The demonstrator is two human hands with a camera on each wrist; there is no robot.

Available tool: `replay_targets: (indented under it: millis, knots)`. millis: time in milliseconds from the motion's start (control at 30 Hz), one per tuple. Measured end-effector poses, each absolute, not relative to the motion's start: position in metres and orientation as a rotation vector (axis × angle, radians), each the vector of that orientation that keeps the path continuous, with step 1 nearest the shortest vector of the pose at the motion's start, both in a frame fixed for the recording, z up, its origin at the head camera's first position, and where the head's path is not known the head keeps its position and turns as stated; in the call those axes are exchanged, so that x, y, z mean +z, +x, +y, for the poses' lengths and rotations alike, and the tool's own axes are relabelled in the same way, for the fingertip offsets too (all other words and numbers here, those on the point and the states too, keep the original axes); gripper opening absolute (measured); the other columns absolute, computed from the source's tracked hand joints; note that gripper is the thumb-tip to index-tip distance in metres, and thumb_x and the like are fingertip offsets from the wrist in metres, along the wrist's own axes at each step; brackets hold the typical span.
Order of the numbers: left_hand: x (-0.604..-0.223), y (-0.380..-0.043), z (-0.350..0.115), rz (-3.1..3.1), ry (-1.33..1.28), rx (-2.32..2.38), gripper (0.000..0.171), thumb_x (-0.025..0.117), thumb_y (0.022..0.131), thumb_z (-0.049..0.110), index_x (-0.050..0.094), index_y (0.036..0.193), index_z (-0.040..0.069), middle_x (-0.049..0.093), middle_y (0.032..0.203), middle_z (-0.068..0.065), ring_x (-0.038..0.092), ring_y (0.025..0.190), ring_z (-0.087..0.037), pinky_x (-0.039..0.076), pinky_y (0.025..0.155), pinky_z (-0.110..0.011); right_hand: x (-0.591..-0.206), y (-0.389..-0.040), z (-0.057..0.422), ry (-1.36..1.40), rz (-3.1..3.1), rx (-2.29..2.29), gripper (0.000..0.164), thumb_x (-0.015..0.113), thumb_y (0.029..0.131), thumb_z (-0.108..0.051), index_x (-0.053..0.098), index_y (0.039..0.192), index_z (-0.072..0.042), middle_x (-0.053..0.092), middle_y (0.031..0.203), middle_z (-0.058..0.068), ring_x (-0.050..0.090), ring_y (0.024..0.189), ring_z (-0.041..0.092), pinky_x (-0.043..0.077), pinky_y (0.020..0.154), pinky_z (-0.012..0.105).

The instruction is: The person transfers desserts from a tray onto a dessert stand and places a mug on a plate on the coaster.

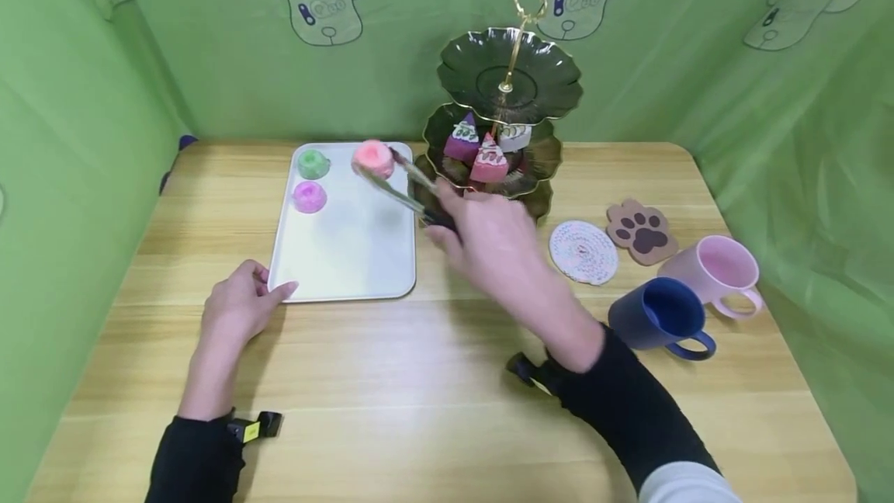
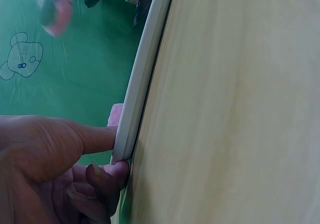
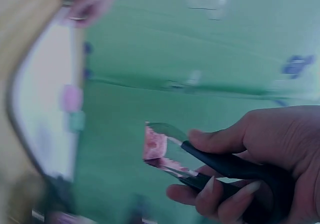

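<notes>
My right hand (image 1: 499,239) grips black-handled tongs (image 3: 220,164). A round pink toy cake (image 1: 374,157) sits between the tong tips, which hold it above the back right of a white tray (image 1: 342,254). In the right wrist view, the pink cake is clearly off the tray. My left hand (image 1: 237,305) pinches the tray's front left corner, thumb on top and fingers underneath, as the left wrist view shows. On the tray's back left lie a green round cake (image 1: 313,164) and a purple-pink one (image 1: 310,197).
Right of the tray stands a tiered dark stand (image 1: 508,76) with several cake wedges (image 1: 489,160) on its middle tier. Farther right are a round coaster (image 1: 583,252), a paw-shaped coaster (image 1: 641,231), a blue mug (image 1: 656,313) and a pink mug (image 1: 711,274). Green curtains (image 1: 209,37) surround the table.
</notes>
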State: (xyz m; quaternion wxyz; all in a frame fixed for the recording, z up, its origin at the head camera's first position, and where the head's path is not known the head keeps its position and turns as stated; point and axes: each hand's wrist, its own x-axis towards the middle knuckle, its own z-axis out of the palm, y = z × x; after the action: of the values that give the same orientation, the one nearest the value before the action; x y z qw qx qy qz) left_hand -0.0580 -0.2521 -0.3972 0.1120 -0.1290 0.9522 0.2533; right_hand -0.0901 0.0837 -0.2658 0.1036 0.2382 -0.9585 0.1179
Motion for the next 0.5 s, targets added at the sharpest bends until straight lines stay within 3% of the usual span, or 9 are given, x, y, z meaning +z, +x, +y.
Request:
replay_targets:
  millis: [300,500]
  knots:
    - [-0.4,-0.058,-0.253,2.792,-0.374,0.745,0.061,0.058,0.084,0.056,0.046,0.109,0.001,0.054,0.088,-0.013,0.048,0.069,-0.026,0.035,0.058,-0.033,-0.195,-0.038,0.154,0.635,-2.612,0.389,0.056,0.063,0.087,-0.036,0.046,0.135,-0.011,0.057,0.066,0.001,0.037,0.044,0.012,0.027,0.039,0.029]
    - [-0.399,-0.058,-0.253,2.797,-0.37,0.737,0.061,0.057,0.084,0.056,0.046,0.108,0.001,0.055,0.089,-0.013,0.048,0.072,-0.027,0.035,0.059,-0.033,-0.178,-0.045,0.186,0.534,-2.605,0.284,0.05,0.063,0.088,-0.034,0.053,0.13,-0.009,0.063,0.07,0.01,0.035,0.04,0.016,0.024,0.037,0.031]
